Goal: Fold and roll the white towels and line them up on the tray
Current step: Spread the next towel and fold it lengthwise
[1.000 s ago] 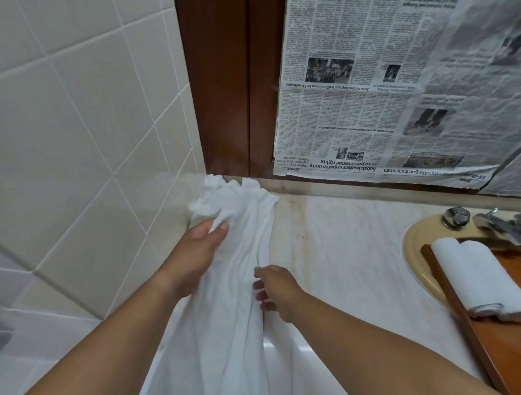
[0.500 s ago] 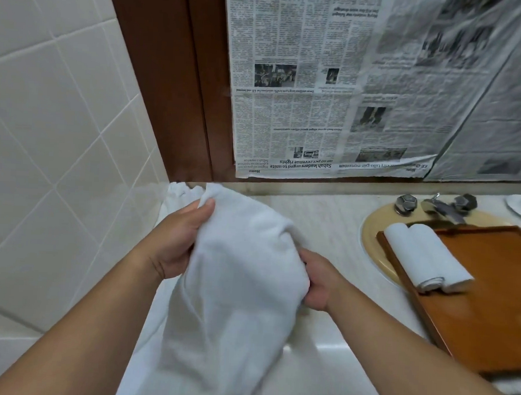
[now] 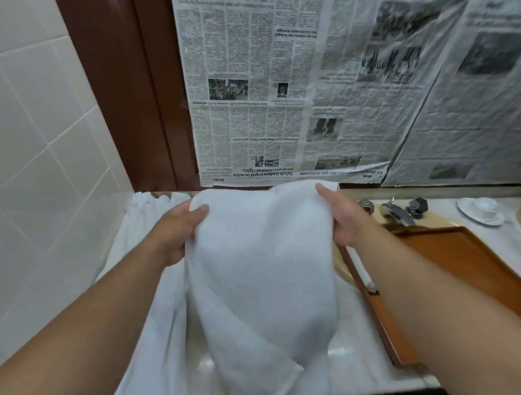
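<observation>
A white towel [image 3: 261, 273] hangs in the air in front of me, spread between both hands. My left hand [image 3: 176, 229] grips its upper left edge and my right hand [image 3: 341, 216] grips its upper right edge. Under it lies a heap of more white towels [image 3: 149, 221] along the left of the counter, hanging over the front edge. The brown wooden tray [image 3: 467, 262] sits to the right. A sliver of a rolled towel [image 3: 362, 272] shows on the tray's left side, mostly hidden by my right forearm.
A tiled wall closes the left side. Newspaper [image 3: 319, 94] covers the wall behind the marble counter [image 3: 363, 347]. The tray lies over a beige sink [image 3: 343, 271] with a metal tap [image 3: 395, 212]. A white dish [image 3: 480, 210] stands at the far right.
Both hands lifted one towel off the heap and spread it wide, my right hand moving up and to the right. The view shifted right, and my arm now hides the rolled towels on the tray.
</observation>
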